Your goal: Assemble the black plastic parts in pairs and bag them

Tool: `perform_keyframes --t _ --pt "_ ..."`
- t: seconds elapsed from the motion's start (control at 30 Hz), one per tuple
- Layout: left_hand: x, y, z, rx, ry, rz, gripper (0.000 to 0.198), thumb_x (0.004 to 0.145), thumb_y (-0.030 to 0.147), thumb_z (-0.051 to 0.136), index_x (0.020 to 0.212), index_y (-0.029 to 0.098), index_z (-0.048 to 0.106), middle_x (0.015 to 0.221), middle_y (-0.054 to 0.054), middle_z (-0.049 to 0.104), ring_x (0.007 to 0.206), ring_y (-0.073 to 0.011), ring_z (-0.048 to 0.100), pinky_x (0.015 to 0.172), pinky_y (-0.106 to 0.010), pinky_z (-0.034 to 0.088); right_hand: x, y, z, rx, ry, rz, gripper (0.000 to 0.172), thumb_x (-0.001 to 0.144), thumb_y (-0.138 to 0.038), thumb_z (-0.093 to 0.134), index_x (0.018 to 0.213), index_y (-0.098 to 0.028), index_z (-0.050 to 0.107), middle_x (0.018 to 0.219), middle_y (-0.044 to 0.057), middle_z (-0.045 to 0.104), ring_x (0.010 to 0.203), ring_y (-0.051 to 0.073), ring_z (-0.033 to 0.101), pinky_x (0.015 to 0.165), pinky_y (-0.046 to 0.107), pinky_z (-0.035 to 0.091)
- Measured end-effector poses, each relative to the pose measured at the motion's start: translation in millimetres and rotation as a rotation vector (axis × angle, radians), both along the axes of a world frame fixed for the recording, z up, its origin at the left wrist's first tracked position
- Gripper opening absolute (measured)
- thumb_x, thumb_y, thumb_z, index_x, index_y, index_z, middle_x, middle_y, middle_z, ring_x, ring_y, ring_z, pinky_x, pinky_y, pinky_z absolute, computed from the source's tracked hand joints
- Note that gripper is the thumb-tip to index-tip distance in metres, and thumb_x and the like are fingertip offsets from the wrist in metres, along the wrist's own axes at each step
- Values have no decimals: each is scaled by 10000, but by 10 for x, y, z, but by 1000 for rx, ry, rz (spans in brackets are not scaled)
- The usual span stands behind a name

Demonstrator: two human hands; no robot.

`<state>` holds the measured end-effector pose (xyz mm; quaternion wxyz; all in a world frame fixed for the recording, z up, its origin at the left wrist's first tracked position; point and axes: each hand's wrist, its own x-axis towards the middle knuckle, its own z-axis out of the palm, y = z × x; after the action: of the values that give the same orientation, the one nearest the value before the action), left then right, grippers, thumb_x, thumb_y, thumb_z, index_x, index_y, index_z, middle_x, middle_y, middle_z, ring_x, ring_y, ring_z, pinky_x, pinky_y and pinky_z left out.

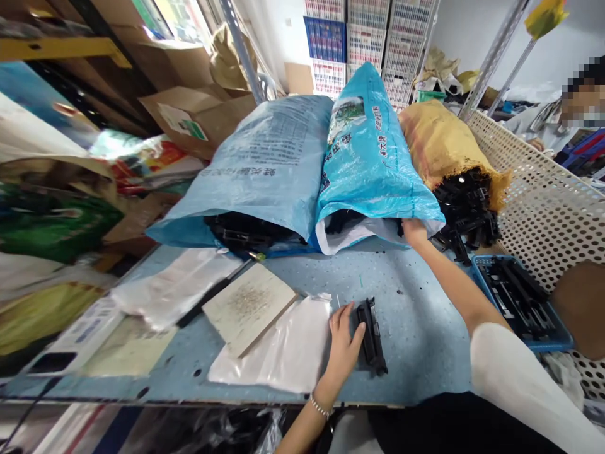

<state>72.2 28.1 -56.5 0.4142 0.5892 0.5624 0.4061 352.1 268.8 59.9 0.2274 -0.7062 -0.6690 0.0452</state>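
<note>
Head camera, looking down across a speckled blue work table: the left hand, a beaded silver bracelet at its wrist, rests at lower centre with its fingers loosely spread, the tips just beside a black moulded plastic part, a ribbed, frame-like piece lying lengthwise on the tabletop; whether they press on it cannot be told. Fingertips kept low along so narrow a piece would likely steady it best on the smooth surface. The right hand, its arm in a white sleeve, reaches toward centre right into the mouth of a bright blue woven sack lined with white film; its fingers are hidden, so their state cannot be told. Beside it, a pale blue sack shows a heap of black parts at its mouth, and a yellow woven sack spills a further mass of black pieces. A blue tray of similar pieces sits at right against a white perforated panel. Left of the part, a glossy white plastic bag and a speckled beige board lie flat.
</note>
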Motion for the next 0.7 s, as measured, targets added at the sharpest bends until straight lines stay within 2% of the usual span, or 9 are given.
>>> perform_keyframes --t 0.07,0.13,0.23,0.27,0.33,0.4,0.5,0.6,0.7 --pt "-4 39 82 5 -74 15 490 938 444 569 1374 221 573 1403 -144 517 1339 -322 494 1184 -579 351 86 -442 -112 -29 80 -41 248 962 -241 514 961 -78 701 1054 167 678 856 191 648 812 317 517" --pt "69 138 202 -57 -267 12 478 909 483 625 1315 232 614 1392 -134 543 1269 -295 560 1161 -534 388 60 -990 -272 -62 229 -47 299 961 -354 515 997 -130 711 998 112 667 733 163 640 697 305 541" --pt "277 334 442 -287 -781 -55 556 822 549 740 1257 221 624 1323 -123 624 1208 -270 618 1123 -478 431 -205 -1828 -533 -135 1031 -8 391 838 -542 678 1003 -190 719 889 51 668 729 182 641 676 333 555" --pt "343 387 528 -374 -944 -86 595 792 563 771 1251 221 613 1277 -116 656 1179 -265 638 1092 -468 460 -322 -2063 -593 -184 1170 11 398 814 -559 706 988 -202 721 882 46 675 731 183 642 674 335 552" --pt "426 439 690 -496 -1146 -130 645 758 583 800 1252 230 582 1145 -84 707 1029 -243 696 951 -435 548 -526 -2400 -624 -256 1239 96 363 819 -544 731 970 -214 721 899 39 671 732 173 643 688 334 553" --pt "428 415 828 -526 -1151 -156 625 768 607 781 1211 219 572 995 -48 721 811 -196 709 747 -354 586 -631 -2527 -521 -274 1139 218 337 919 -536 631 1006 -220 711 912 45 662 744 174 645 682 332 553" --pt "336 285 980 -498 -987 -258 530 795 608 750 1045 172 581 853 -25 697 595 -127 641 536 -246 510 -617 -2387 -221 -80 736 353 388 1027 -521 449 1110 -216 674 946 79 659 840 208 626 712 353 539" --pt "256 136 1074 -516 -903 -348 491 808 580 741 1008 171 558 795 -3 671 529 -104 606 491 -228 479 -583 -2105 12 138 193 513 355 1014 -497 500 998 -186 670 928 109 653 872 237 572 772 384 498" --pt "231 42 1115 -509 -872 -333 483 833 587 704 1042 180 551 777 9 659 512 -104 596 486 -235 484 -659 -1924 58 148 9 670 385 1041 -466 444 858 -182 628 822 94 624 802 223 544 731 359 462"
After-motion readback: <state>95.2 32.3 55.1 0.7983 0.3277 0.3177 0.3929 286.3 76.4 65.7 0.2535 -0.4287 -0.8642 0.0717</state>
